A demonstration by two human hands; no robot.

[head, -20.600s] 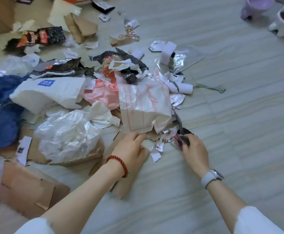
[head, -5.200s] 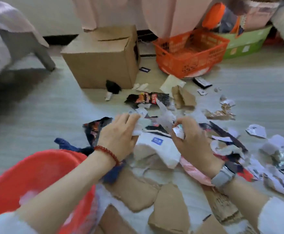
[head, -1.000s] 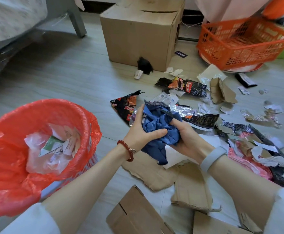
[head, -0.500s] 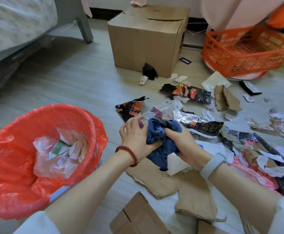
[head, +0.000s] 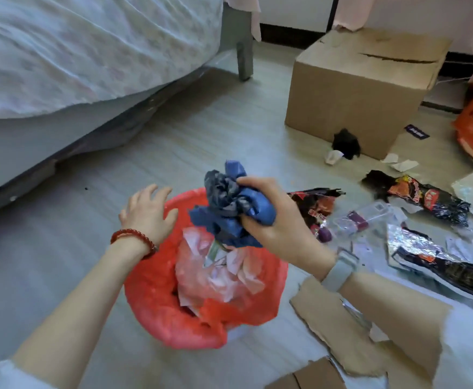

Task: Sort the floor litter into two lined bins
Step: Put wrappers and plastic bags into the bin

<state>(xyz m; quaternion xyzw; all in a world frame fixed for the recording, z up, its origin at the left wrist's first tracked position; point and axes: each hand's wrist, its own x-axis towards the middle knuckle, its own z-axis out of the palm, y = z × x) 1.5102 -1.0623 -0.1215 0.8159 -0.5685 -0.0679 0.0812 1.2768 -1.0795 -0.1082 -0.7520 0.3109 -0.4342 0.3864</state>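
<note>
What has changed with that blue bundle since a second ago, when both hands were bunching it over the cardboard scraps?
The left hand has let go and now hovers open at the rim of the red-lined bin. The right hand alone keeps its grip on the crumpled blue bag and has carried it leftward over the bin. The snack wrappers and cardboard box lie as before.

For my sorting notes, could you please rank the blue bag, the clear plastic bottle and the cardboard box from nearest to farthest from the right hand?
1. Blue bag: crumpled in the right hand.
2. Clear plastic bottle: on the floor, just right.
3. Cardboard box: far, upper right.
</note>
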